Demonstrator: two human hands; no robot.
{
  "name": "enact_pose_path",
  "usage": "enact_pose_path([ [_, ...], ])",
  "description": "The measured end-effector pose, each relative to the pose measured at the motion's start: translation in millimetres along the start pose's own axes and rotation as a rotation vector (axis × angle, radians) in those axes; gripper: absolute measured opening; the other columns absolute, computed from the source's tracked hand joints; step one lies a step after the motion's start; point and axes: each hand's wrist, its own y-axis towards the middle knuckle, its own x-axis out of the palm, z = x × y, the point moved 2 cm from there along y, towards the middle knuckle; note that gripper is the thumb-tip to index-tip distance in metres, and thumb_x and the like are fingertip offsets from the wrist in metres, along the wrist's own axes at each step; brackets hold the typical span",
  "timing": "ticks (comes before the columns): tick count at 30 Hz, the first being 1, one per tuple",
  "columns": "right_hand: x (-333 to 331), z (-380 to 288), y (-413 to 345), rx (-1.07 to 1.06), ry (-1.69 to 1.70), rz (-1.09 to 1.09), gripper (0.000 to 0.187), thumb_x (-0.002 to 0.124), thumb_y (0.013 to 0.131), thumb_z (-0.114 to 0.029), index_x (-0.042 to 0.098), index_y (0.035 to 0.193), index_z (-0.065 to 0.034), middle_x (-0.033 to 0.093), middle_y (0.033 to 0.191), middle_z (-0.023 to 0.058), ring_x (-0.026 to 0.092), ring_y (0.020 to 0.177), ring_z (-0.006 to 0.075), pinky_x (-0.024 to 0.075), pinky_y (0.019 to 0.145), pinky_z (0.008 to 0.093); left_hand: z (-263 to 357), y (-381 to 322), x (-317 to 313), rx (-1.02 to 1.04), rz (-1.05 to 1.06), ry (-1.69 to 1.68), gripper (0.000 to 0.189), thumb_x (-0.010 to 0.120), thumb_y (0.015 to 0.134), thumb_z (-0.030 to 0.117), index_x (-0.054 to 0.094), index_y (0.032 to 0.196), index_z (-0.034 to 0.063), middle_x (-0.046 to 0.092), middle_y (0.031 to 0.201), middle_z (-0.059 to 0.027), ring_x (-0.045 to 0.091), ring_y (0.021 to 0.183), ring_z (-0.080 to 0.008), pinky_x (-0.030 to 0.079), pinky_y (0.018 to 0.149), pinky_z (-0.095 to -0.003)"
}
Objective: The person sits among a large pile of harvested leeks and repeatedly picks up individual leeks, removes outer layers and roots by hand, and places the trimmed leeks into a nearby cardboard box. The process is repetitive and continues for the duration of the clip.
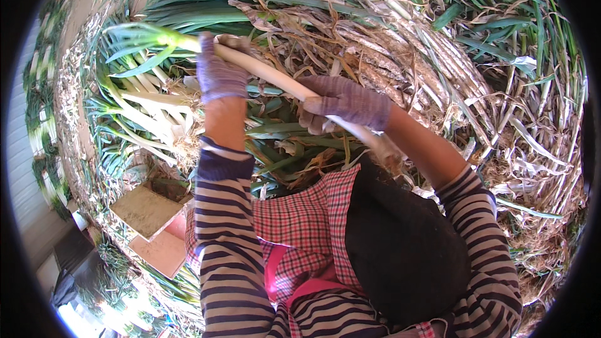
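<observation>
A long, pale-stemmed green onion (272,73) slants across the space before me, its green leaves at the upper left and its roots blurred at the lower right. My left hand (223,68), in a purple-grey knit glove, grips the stem just below the leaves. Farther down the same stem, my gloved right hand (345,98) is closed around it, with soiled fingertips showing underneath. Beside my left forearm lies a bunch of peeled green onions (155,112) with white stems and rooty ends.
Unpeeled green onions (413,47) with dry brown husks are heaped ahead and to the right. Wooden boards (148,211) stand at my left. A black cloth (408,249) covers part of my checked apron (296,216). Bundled green onions (44,122) line the far left.
</observation>
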Motion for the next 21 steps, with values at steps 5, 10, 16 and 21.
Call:
enact_pose_path([
  [5, 0.4, 27.1, -5.9, 0.098, 0.28, 0.039, 0.05, 0.05, 0.089, -0.047, 0.051, 0.103, 0.0007, 0.057, 0.068, 0.0046, 0.051, 0.047, 0.0104, 0.0457, 0.046, 0.0221, -59.2, -36.2, -8.1, -0.208, 0.063, 0.054, 0.016, 0.055, 0.091, 0.022, 0.047, 0.083, 0.0106, 0.049, 0.061, -0.0033, 0.047, 0.053, -0.0166, 0.046, 0.056, -0.0359],
  [10, 8.7, 28.5, -104.7, 0.071, 0.188, 0.249, 0.058, 0.05, 0.088, -0.049, 0.053, 0.108, 0.0058, 0.053, 0.066, 0.0022, 0.048, 0.05, 0.0076, 0.0381, 0.044, 0.021, -42.7, -0.7, -20.9, 0.1, 0.268, 0.19, 0.019, 0.055, 0.091, 0.024, 0.046, 0.08, 0.0116, 0.045, 0.058, 0.0004, 0.042, 0.046, -0.0134, 0.041, 0.046, -0.0321],
  [16, 14.5, 27.2, -248.4, 0.237, 0.426, 0.574, 0.053, 0.056, 0.087, -0.032, 0.046, 0.122, 0.0062, 0.045, 0.055, -0.0016, 0.039, 0.043, 0.0058, 0.0303, 0.041, 0.0223, 1.4, 9.2, -7.8, 0.245, 0.227, 0.282, 0.012, 0.057, 0.089, 0.02, 0.049, 0.089, 0.0108, 0.051, 0.061, -0.0021, 0.047, 0.048, -0.0155, 0.042, 0.045, -0.0311],
  [21, 6.9, 36.7, -311.7, -0.133, 0.741, 0.602, 0.043, 0.057, 0.089, -0.032, 0.047, 0.116, 0.0, 0.044, 0.052, -0.002, 0.036, 0.037, 0.0058, 0.0253, 0.036, 0.022, 109.9, 34.2, -40.8, 0.356, 0.11, 0.357, 0.018, 0.06, 0.087, 0.024, 0.051, 0.095, 0.0116, 0.047, 0.068, -0.0011, 0.043, 0.055, -0.0144, 0.038, 0.049, -0.0269],
])
